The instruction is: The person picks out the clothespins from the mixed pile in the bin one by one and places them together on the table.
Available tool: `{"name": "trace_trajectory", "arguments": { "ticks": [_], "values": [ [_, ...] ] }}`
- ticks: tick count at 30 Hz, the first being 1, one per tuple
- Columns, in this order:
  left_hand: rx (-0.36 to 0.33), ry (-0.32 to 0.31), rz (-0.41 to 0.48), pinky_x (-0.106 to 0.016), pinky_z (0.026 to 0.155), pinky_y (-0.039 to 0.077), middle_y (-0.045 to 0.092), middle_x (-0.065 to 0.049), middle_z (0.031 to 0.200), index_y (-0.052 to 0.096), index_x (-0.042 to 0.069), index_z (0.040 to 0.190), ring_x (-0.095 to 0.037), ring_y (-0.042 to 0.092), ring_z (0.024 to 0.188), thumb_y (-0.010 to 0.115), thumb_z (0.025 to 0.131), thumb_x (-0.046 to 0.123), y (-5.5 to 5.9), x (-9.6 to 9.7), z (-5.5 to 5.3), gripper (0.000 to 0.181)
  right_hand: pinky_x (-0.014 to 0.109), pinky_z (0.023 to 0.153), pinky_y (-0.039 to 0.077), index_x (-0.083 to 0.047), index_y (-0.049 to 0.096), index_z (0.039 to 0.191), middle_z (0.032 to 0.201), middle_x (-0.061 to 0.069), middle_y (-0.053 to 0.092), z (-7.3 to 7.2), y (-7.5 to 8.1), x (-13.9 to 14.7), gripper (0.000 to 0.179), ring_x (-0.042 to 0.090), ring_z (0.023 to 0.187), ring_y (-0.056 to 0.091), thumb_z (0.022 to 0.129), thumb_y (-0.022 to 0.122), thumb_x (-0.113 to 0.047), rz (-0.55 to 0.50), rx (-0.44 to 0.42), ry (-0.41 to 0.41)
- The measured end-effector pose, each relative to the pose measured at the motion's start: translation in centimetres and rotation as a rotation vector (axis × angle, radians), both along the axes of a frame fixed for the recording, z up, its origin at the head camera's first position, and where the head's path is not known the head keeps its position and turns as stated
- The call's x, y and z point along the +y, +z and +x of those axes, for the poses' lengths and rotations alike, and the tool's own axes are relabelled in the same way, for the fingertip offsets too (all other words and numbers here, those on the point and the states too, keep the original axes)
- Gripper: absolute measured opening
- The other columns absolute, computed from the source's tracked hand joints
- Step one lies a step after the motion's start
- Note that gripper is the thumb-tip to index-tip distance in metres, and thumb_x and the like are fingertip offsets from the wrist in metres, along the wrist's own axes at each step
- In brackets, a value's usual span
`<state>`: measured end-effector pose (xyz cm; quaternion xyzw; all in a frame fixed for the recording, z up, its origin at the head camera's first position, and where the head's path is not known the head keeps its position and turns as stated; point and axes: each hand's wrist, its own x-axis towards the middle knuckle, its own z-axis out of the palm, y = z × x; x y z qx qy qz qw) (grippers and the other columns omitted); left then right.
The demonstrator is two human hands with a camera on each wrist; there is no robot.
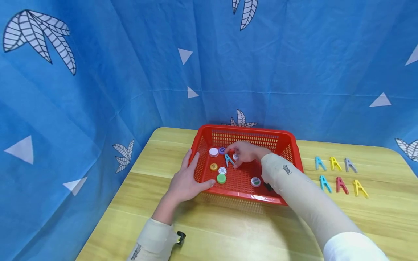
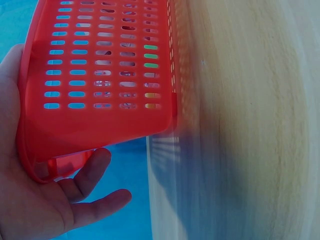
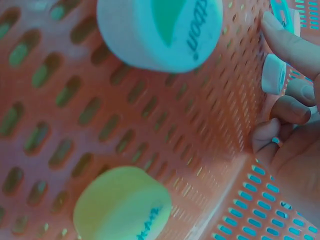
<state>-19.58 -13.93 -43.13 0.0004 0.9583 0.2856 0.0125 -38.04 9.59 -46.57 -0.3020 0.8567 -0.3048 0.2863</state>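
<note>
A red plastic basket [image 1: 248, 129] holds several bottle caps. My right hand [image 1: 247, 150] is inside it, thumb and index finger pinching the ends of a light blue clothespin [image 1: 228, 160]. Beneath that hand is a white cap [image 1: 236, 156]; a purple cap [image 1: 222, 150] sits by the index fingertip. At the basket's left front corner, my left hand [image 1: 185, 184] rests on the rim with fingers extended, its thumb along the front edge. Closest to this thumb is a green cap [image 1: 221, 178]. In the right wrist view a yellow cap [image 3: 122, 205] shows, hidden from the head view by my forearm.
Right of the basket, several clothespins lie in two rows, including a red clothespin [image 1: 341, 185] and a grey clothespin [image 1: 351, 165]. A white cap with a green mark [image 1: 255, 182] lies near the basket's front wall. Behind the wooden table [image 1: 137, 188] hangs a blue curtain [image 1: 130, 72].
</note>
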Motion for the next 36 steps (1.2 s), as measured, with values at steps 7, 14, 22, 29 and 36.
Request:
{"name": "trace_trajectory", "arguments": {
  "ticks": [7,14,22,29,36],
  "values": [
    [0.005,-0.007,0.000,-0.050,0.084,0.056,0.006,0.000,0.165,0.020,0.019,0.161,-0.031,0.051,0.119,0.076,0.074,0.065,-0.1,-0.1,-0.1,0.113,0.053,0.106,0.039,-0.018,0.067,0.128,0.134,0.009,0.056,0.0,0.3,0.1,0.056,0.031,0.125,0.048,0.077,0.086,-0.006,-0.030,-0.018,-0.017],
    [0.007,-0.008,-0.008,-0.051,0.085,0.055,0.006,0.000,0.165,0.020,0.019,0.161,-0.032,0.052,0.118,0.075,0.074,0.066,-0.2,0.0,-0.3,0.114,0.049,0.104,0.042,-0.011,0.066,0.128,0.128,0.011,0.059,0.0,0.7,0.3,0.055,0.029,0.118,0.051,0.077,0.086,-0.005,-0.056,0.005,0.007],
    [0.012,-0.010,0.008,-0.052,0.085,0.055,0.006,-0.001,0.165,0.020,0.018,0.161,-0.032,0.050,0.122,0.076,0.074,0.066,-0.2,-0.1,-0.2,0.114,0.050,0.104,0.042,-0.014,0.065,0.132,0.134,0.012,0.057,0.3,1.7,0.8,0.057,0.033,0.124,0.050,0.079,0.085,-0.007,-0.033,0.021,-0.009],
    [0.015,-0.011,0.023,-0.051,0.083,0.056,0.007,-0.001,0.165,0.021,0.017,0.161,-0.032,0.047,0.124,0.079,0.073,0.062,-0.1,0.0,-0.2,0.115,0.053,0.100,0.045,-0.018,0.064,0.133,0.139,0.011,0.052,0.4,2.9,2.4,0.058,0.038,0.129,0.046,0.080,0.086,-0.011,-0.003,0.066,-0.046],
    [-0.003,0.004,0.046,-0.050,0.082,0.057,0.007,-0.002,0.164,0.020,0.017,0.161,-0.031,0.043,0.128,0.081,0.072,0.059,-0.1,0.1,-0.1,0.116,0.044,0.086,0.054,-0.021,0.064,0.134,0.128,0.009,0.053,0.8,4.1,3.9,0.061,0.032,0.115,0.046,0.079,0.086,-0.010,0.003,0.048,-0.137]
  ]
}}
